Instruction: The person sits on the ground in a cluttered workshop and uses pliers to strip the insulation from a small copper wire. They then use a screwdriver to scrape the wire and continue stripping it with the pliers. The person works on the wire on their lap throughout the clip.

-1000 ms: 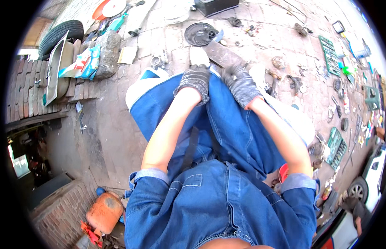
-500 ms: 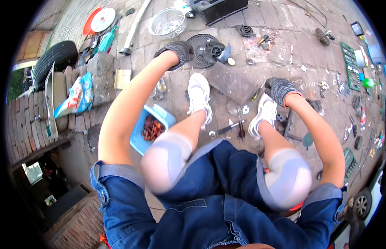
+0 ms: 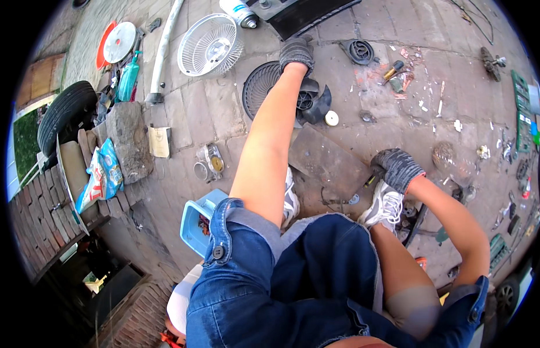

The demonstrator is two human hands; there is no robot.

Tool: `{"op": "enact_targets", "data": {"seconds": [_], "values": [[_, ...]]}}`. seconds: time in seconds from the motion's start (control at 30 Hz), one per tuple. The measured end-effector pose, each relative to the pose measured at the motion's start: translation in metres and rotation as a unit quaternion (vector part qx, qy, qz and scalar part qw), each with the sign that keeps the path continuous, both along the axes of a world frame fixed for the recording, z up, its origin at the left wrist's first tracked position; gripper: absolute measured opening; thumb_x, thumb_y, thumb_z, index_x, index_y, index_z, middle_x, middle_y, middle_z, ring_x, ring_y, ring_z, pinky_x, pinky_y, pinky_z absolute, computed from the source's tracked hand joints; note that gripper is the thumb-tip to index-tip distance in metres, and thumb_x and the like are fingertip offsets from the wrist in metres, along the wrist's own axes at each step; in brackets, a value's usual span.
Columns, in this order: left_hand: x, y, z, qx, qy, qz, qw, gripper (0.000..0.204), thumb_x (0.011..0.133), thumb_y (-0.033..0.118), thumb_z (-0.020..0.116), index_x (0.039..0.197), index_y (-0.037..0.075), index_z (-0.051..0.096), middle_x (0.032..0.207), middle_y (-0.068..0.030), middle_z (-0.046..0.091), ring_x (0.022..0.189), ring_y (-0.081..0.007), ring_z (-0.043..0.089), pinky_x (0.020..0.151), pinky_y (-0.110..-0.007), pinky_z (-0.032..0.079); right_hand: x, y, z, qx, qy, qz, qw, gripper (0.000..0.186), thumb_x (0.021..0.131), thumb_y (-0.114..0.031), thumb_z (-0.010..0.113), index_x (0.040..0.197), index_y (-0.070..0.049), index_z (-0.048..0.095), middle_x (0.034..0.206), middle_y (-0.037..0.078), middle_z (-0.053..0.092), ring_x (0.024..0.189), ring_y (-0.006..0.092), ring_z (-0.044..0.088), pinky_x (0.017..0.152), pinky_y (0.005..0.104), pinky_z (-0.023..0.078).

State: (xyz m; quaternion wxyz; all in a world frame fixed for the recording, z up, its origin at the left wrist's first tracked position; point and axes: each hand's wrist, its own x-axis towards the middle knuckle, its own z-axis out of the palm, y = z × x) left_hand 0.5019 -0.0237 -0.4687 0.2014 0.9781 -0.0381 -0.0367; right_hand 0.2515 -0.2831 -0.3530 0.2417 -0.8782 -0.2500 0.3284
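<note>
My gloved left hand point(image 3: 297, 56) reaches forward above the far edge of a black round grille point(image 3: 258, 87), beside a black fan blade point(image 3: 318, 104); its fingers are bent, with their tips unclear. My gloved right hand point(image 3: 390, 169) is curled above my right sneaker point(image 3: 386, 206), at the right corner of a dirty metal plate point(image 3: 322, 156); what it holds, if anything, is hidden. A white cap point(image 3: 332, 118) lies by the blade. A blue tub point(image 3: 197, 229) with rusty parts inside is partly behind my left arm.
A white wire basket point(image 3: 207, 43), spray can point(image 3: 238, 11), black box point(image 3: 304, 14) and pipe point(image 3: 165, 49) lie ahead. At left are a tyre point(image 3: 67, 116), stone point(image 3: 129, 139) and brick edge point(image 3: 40, 214); at right, green tool cases point(image 3: 522, 110) and scattered parts.
My left hand has swung forward and right from beside the grille to beyond it, its arm straightened. My right hand has moved slightly down in the view.
</note>
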Motion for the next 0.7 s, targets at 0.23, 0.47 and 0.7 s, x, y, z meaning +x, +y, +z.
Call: {"op": "enact_targets", "data": {"seconds": [0.23, 0.47, 0.7], "values": [[0.008, -0.010, -0.020, 0.062, -0.036, -0.014, 0.997, 0.029, 0.080, 0.032, 0.057, 0.106, 0.020, 0.063, 0.110, -0.0145, 0.056, 0.098, -0.0322, 0.056, 0.084, -0.041, 0.045, 0.073, 0.007, -0.014, 0.040, -0.094, -0.117, 0.988, 0.026, 0.084, -0.027, 0.053, 0.091, -0.005, 0.062, 0.091, 0.017, 0.061, 0.086, 0.0334, 0.057, 0.077, 0.0412, 0.045], [0.019, -0.009, -0.022, 0.071, -0.031, -0.056, 0.995, 0.024, 0.079, 0.029, 0.056, 0.097, 0.015, 0.064, 0.103, -0.0153, 0.056, 0.093, -0.0317, 0.057, 0.079, -0.042, 0.047, 0.204, 0.066, -0.053, 0.051, -0.189, -0.245, 0.949, 0.032, 0.080, -0.030, 0.057, 0.101, -0.006, 0.061, 0.098, 0.016, 0.062, 0.095, 0.0326, 0.057, 0.082, 0.0401, 0.045], [0.019, -0.001, -0.023, 0.049, -0.034, -0.061, 0.996, 0.025, 0.076, 0.029, 0.057, 0.092, 0.010, 0.063, 0.103, -0.0159, 0.055, 0.093, -0.0331, 0.057, 0.078, -0.044, 0.047, 0.280, 0.123, -0.101, -0.092, -0.250, -0.346, 0.900, 0.035, 0.078, -0.036, 0.059, 0.103, -0.013, 0.064, 0.106, 0.014, 0.061, 0.100, 0.0319, 0.056, 0.086, 0.0414, 0.044]]}}
